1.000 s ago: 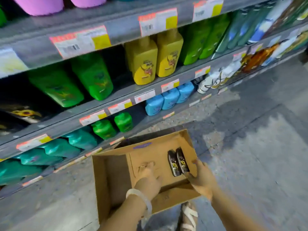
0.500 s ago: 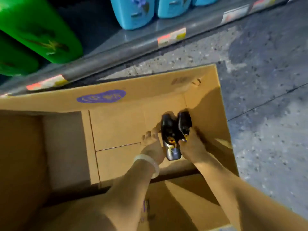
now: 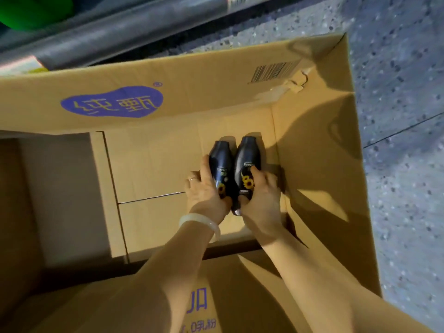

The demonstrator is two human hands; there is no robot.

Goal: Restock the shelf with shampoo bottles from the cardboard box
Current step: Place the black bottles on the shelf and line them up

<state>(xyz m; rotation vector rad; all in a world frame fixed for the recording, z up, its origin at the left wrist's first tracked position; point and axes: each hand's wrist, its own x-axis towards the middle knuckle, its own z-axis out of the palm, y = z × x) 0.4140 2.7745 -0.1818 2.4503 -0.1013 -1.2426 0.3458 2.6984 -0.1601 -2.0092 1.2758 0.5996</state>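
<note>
- While both arms are reached down into the cardboard box point(image 3: 312, 145), two black shampoo bottles are seen lying side by side, touching, on the box floor near its right wall.
- Left bottle point(image 3: 220, 164) is gripped by the left hand point(image 3: 204, 191), fingers curled along its left side.
- Right bottle point(image 3: 247, 162) is gripped by the right hand point(image 3: 263, 191), thumb laid on the sunflower label, fingers wrapped round its right side.
- White bracelet point(image 3: 199, 221) is worn on the left wrist; a ring is seen on one left finger.
- Blue logo point(image 3: 111, 102) and barcode point(image 3: 274, 72) are printed on the far flap.
- Shelf edge point(image 3: 120, 32) and a green bottle point(image 3: 28, 10) are seen beyond the box, speckled floor point(image 3: 403, 116) at right.
</note>
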